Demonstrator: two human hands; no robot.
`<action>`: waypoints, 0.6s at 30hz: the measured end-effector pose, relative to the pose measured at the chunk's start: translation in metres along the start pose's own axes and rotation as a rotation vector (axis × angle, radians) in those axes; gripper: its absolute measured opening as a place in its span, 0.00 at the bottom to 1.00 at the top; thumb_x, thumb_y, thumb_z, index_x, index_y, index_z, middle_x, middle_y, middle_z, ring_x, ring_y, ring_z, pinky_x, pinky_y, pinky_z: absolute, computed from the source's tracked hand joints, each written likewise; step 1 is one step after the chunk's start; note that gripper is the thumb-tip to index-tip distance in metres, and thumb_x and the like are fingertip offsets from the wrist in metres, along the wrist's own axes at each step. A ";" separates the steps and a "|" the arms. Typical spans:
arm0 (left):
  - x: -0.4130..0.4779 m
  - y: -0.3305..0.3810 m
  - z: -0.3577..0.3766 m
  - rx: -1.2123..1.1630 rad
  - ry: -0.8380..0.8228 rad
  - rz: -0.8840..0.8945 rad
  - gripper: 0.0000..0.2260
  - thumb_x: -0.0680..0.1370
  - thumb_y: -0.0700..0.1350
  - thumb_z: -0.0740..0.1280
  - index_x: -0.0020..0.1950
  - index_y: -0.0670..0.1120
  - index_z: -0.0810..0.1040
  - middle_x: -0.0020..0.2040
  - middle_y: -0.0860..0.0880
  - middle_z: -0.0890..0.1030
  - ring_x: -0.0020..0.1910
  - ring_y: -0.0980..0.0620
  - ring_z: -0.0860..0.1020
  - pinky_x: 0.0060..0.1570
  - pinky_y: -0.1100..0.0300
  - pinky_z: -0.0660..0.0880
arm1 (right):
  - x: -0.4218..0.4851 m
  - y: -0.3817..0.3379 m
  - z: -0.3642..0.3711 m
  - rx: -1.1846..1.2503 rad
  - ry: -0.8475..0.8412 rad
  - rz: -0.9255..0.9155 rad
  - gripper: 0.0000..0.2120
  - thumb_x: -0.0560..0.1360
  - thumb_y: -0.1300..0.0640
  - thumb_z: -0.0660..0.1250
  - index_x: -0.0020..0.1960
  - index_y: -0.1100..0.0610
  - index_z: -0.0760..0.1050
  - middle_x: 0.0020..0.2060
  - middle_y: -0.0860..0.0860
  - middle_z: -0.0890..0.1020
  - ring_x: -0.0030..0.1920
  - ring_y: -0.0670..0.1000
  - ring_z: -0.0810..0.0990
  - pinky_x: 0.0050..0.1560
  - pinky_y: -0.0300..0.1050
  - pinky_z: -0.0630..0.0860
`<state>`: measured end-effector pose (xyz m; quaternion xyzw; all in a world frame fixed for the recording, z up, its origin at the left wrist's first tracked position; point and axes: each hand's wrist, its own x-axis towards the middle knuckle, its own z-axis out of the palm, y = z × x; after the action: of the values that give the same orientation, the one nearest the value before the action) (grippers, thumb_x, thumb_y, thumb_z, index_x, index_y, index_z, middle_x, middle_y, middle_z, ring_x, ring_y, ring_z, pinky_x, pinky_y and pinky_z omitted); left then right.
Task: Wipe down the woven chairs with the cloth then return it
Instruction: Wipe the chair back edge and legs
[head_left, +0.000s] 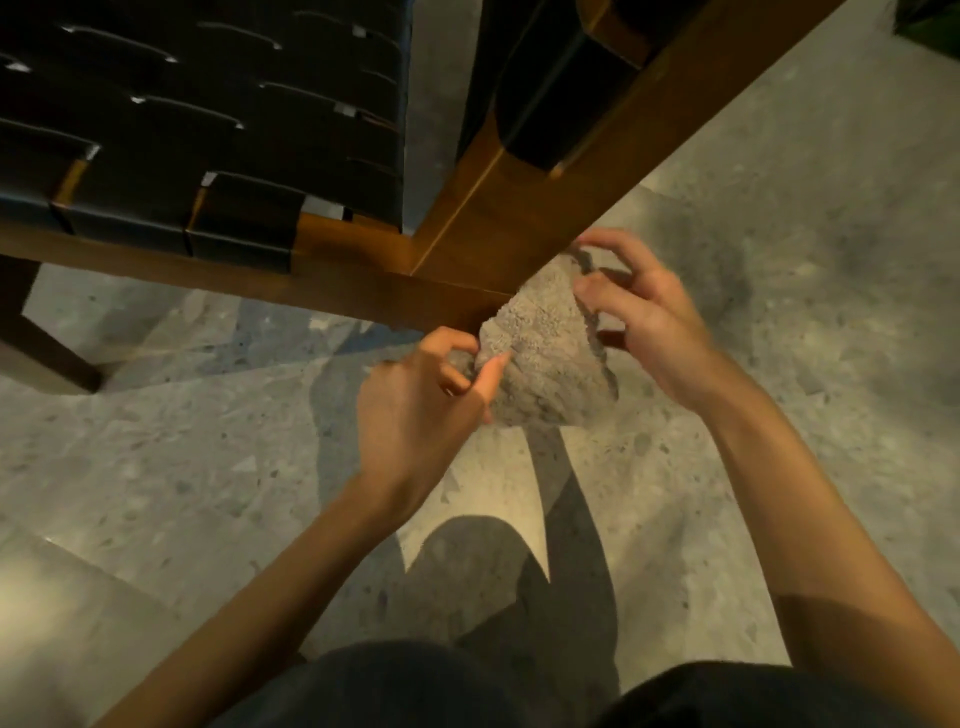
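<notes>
Nearest, at bottom edge: dark clothing (415, 686), cut off by the frame; two bare forearms reaching up and forward from it.

Left hand (421, 395): pinching the lower left edge of the grey terry cloth (545, 364) between thumb and curled fingers; thumb tip laid on the pile, fingertips tucked behind and hidden.

Right hand (649, 317): gripping the upper right end of the same cloth, fingers curled over a dark hem at the top; palm side and the fold beneath it not visible.

Cloth: bunched, stretched on a diagonal between the two hands, lower part hanging free over the speckled terrazzo floor (779, 260). Upper end overlapping the corner of the wooden chair frame (467, 223); contact with the wood impossible to judge from this angle.

Beyond, upper left: woven seat (208, 130) of black straps, wrapped round the front rail, cut off at top and left. One chair leg (47, 343) at far left, only partly in view.

Upper right: more black straps (545, 104) looped round a slanting wooden rail; same chair or a second one, cannot tell. Whole picture soft and dim; weave detail blurred.
</notes>
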<state>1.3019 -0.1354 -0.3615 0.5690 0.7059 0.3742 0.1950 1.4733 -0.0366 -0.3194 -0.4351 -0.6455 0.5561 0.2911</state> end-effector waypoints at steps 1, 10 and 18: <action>-0.004 -0.005 -0.003 0.006 0.013 -0.007 0.07 0.75 0.54 0.68 0.50 0.53 0.77 0.28 0.59 0.79 0.28 0.65 0.77 0.32 0.61 0.77 | 0.000 -0.003 0.002 -0.083 -0.022 -0.012 0.15 0.74 0.52 0.65 0.50 0.30 0.75 0.38 0.53 0.74 0.40 0.47 0.75 0.42 0.40 0.73; -0.014 -0.017 0.011 -0.474 0.201 -0.113 0.05 0.78 0.46 0.67 0.49 0.55 0.72 0.38 0.51 0.83 0.37 0.51 0.82 0.39 0.44 0.79 | -0.017 0.002 0.023 -0.499 0.319 -0.298 0.06 0.75 0.57 0.69 0.50 0.52 0.75 0.42 0.47 0.80 0.43 0.44 0.78 0.45 0.45 0.77; 0.001 0.003 0.048 -1.131 0.267 -0.470 0.25 0.71 0.46 0.74 0.60 0.54 0.62 0.61 0.54 0.73 0.53 0.61 0.78 0.45 0.69 0.77 | -0.013 0.034 0.050 -0.313 0.194 -0.303 0.28 0.77 0.51 0.67 0.74 0.53 0.61 0.63 0.45 0.76 0.61 0.38 0.74 0.60 0.34 0.72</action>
<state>1.3373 -0.1201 -0.3898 0.1556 0.5234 0.7048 0.4530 1.4446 -0.0716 -0.3616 -0.4244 -0.7510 0.3547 0.3608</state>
